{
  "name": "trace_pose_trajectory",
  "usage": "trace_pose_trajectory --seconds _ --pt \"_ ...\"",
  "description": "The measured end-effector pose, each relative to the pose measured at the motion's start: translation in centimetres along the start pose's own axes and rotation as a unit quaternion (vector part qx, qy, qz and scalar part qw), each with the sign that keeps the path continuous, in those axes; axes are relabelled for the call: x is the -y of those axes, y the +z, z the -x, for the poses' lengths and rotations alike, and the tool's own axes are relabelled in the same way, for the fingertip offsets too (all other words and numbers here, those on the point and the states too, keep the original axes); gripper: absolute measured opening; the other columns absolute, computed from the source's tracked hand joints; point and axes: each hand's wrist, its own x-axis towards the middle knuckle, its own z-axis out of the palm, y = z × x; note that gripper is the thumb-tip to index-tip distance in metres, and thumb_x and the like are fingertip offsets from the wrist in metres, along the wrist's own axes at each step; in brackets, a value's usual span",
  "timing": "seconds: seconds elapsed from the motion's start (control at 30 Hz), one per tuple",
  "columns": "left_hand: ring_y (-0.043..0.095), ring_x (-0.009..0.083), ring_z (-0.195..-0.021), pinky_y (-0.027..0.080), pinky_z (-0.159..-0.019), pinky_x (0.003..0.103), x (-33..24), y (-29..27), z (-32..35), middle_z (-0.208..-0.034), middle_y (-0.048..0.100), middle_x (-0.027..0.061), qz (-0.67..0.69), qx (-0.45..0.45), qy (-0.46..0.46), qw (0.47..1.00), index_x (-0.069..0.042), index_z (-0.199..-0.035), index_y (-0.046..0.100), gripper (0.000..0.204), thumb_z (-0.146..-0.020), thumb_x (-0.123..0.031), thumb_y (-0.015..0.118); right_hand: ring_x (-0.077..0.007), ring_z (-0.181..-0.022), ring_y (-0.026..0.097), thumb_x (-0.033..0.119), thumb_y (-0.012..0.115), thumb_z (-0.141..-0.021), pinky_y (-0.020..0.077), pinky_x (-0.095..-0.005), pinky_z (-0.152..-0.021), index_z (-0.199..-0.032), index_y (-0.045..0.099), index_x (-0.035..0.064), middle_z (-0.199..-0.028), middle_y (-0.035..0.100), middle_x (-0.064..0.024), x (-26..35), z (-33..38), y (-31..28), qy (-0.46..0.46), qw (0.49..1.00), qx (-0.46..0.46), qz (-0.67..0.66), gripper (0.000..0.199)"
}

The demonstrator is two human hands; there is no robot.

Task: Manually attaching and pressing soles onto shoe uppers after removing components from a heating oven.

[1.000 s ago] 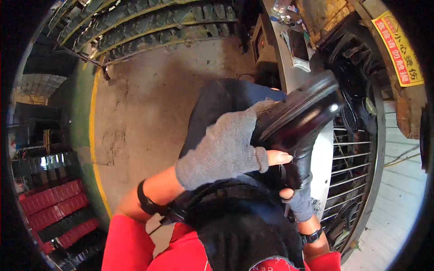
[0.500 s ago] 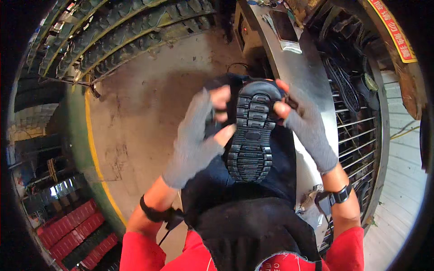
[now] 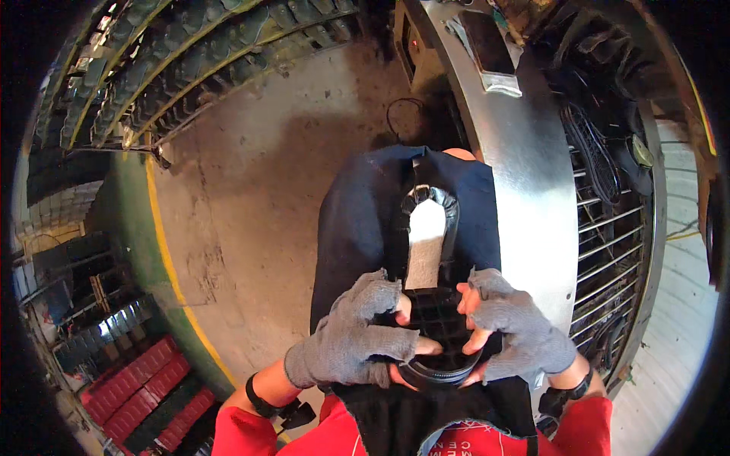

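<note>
Low over my lap, a black shoe sole (image 3: 439,323) with a grid pattern and a curved near rim lies between my hands. My left hand (image 3: 353,332), in a grey fingerless glove, grips its left side with thumb on top. My right hand (image 3: 517,327), gloved the same way, grips the right side. Fingertips of both show under the near rim. Just beyond, a black shoe part (image 3: 453,220) with a pale, beige-lined middle points away from me; its near end meets the sole, and I cannot tell whether they are joined. A dark apron (image 3: 353,213) lies beneath.
To my right runs a metal bench (image 3: 532,167) with a phone-like dark slab (image 3: 487,42) at its far end. Beyond it, a barred rack (image 3: 608,258) holds a dark sole (image 3: 589,152). Shelves of shoe-shaped forms (image 3: 220,57) stand far left; red slotted pieces (image 3: 137,372) sit near left.
Both hands have come down toward my body. The sole's tread faced up before; now its gridded side and the pale-lined shoe part show. My left hand, loosely spread earlier, now grips the sole.
</note>
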Motion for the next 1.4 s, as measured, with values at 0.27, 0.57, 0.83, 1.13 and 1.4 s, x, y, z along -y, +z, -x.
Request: trace_pose_trajectory --seconds 0.27,0.57,0.83,1.13,1.4 --pt "0.058 0.0324 -0.103 0.046 -0.098 0.042 3.7 1.2 -4.5 -0.116 0.064 0.0130 -0.024 -0.189 -0.184 0.964 -0.004 -0.136 0.066 0.062 -0.083 -0.030 0.085 -0.0158 -0.104 0.053 0.021 0.087 -0.081 0.0417 -0.0327 -0.101 -0.116 0.060 0.0055 -0.106 0.054 -0.0027 -2.7 -5.7 1.4 0.162 0.925 -0.303 -0.165 0.046" --pt "0.059 0.0281 -0.096 0.049 -0.087 0.037 4.6 -1.0 -7.2 -0.108 0.060 0.0126 0.046 -0.157 -0.290 0.943 -0.006 -0.140 0.063 0.063 -0.085 -0.028 0.083 -0.0168 -0.100 0.049 0.027 0.083 -0.081 0.0402 -0.0342 -0.099 -0.126 0.057 0.0069 -0.102 0.049 -0.0030 -5.3 -7.3 -1.0 0.147 0.943 -0.286 -0.086 0.055" --pt "0.059 0.0309 -0.103 0.047 -0.095 0.039 5.7 -3.4 -9.3 -0.111 0.060 0.0140 0.087 -0.068 -0.291 0.950 -0.005 -0.143 0.060 0.066 -0.087 -0.032 0.081 -0.0128 -0.088 0.038 0.042 0.083 -0.080 0.0339 -0.0272 -0.083 -0.143 0.053 0.0059 -0.096 0.039 0.0006 -7.2 -9.3 -4.3 0.147 0.954 -0.225 -0.131 0.080" --pt "0.041 0.0324 -0.147 0.032 -0.123 0.044 8.4 -2.5 -4.6 -0.158 0.046 0.0176 0.022 -0.023 0.020 0.999 -0.005 -0.164 0.038 0.105 -0.083 -0.052 0.086 -0.0305 -0.113 0.064 0.054 0.080 -0.082 0.0490 -0.0402 -0.100 -0.146 0.060 0.0039 -0.120 0.066 -0.0151 -3.1 -8.0 -3.1 0.065 0.980 -0.172 0.075 0.083" --pt "0.040 0.0271 -0.150 0.030 -0.125 0.039 4.0 8.4 2.2 -0.162 0.043 0.0150 0.497 -0.028 -0.295 0.815 0.001 -0.166 0.023 0.134 -0.075 -0.081 0.077 -0.0236 -0.096 0.052 0.063 0.087 -0.072 0.0396 -0.0333 -0.093 -0.150 0.060 0.0046 -0.102 0.048 -0.0063 2.4 1.3 -0.4 -0.036 0.984 -0.169 0.036 0.101"
